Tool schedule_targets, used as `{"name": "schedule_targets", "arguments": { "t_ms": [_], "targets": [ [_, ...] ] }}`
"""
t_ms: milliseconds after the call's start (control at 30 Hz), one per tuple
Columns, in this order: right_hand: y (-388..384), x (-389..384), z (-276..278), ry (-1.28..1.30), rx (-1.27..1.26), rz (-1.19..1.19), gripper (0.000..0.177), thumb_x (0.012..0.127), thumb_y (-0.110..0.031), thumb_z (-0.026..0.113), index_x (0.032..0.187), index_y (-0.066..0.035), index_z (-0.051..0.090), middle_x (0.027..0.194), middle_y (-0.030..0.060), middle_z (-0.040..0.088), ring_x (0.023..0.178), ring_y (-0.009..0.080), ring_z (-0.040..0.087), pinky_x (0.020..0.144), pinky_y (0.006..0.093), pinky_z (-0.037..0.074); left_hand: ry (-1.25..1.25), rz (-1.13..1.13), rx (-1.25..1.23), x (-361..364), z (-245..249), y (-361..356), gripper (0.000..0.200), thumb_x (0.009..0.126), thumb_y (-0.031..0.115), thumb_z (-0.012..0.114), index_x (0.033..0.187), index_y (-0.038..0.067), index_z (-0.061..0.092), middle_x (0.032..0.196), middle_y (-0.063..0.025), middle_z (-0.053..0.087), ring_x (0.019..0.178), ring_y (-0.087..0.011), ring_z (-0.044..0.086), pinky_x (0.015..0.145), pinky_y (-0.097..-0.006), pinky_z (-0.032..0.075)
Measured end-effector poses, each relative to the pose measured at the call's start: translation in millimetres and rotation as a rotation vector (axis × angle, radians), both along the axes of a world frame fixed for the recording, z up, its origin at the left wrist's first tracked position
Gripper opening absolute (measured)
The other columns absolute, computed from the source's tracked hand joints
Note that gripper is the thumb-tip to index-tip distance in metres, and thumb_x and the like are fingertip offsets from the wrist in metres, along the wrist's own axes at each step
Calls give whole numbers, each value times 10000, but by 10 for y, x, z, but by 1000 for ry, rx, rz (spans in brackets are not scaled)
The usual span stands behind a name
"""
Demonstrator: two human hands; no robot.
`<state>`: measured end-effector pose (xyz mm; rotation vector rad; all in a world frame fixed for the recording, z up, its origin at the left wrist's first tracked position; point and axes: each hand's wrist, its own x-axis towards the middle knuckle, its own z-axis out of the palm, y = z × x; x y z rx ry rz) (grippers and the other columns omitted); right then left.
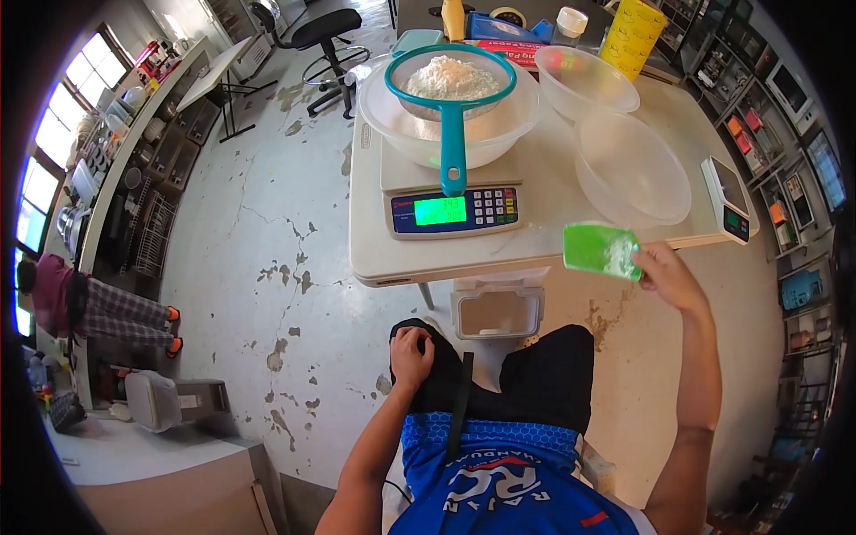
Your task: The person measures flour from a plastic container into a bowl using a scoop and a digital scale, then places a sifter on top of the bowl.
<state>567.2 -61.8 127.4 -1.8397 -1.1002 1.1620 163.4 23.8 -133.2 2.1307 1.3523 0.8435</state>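
Note:
My right hand (pixel 669 275) grips a green dough scraper (pixel 593 249) in front of the table's edge, with white powder on the scraper. Loosely curved on my left knee, my left hand (pixel 413 357) holds nothing. A teal-handled sieve (pixel 453 147) heaped with white flour (pixel 452 78) rests across a large translucent bowl (pixel 508 134). Under that bowl is a digital scale (pixel 455 212) with a lit green display. Two more translucent plastic bowls, a nearer bowl (pixel 633 169) and a farther bowl (pixel 584 80), stand to the right.
A small scale (pixel 727 201) lies at the table's right edge. Below the table is an open plastic bin (pixel 497 312). A yellow canister (pixel 633 36), a jar (pixel 569 25) and boxes stand behind. Another person (pixel 89 303) stands at far left, near a counter; a black chair (pixel 327 31) is beyond.

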Motion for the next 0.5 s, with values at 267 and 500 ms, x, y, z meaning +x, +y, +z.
{"name": "schedule_targets", "arguments": {
  "t_ms": [267, 500],
  "targets": [
    [1267, -10, 1326, -311, 282, 145, 239, 891, -276, 543, 765, -82, 481, 593, -33, 404, 472, 59, 364, 418, 225, 299, 2, 14, 3, -3, -40, 7, 67, 734, 116, 613, 782, 69, 615, 798, -69, 618, 894, -243, 566, 786, -365, 415],
    [2707, -180, 1689, -902, -11, 191, 341, 836, -268, 454, 583, -42, 421, 507, 34, 379, 382, 120, 334, 357, 279, 245, -23, 37, 9, -43, -25, 14, 70, 736, 119, 613, 777, 63, 610, 796, -83, 615, 877, -257, 568, 773, -371, 421]
  ]
}}
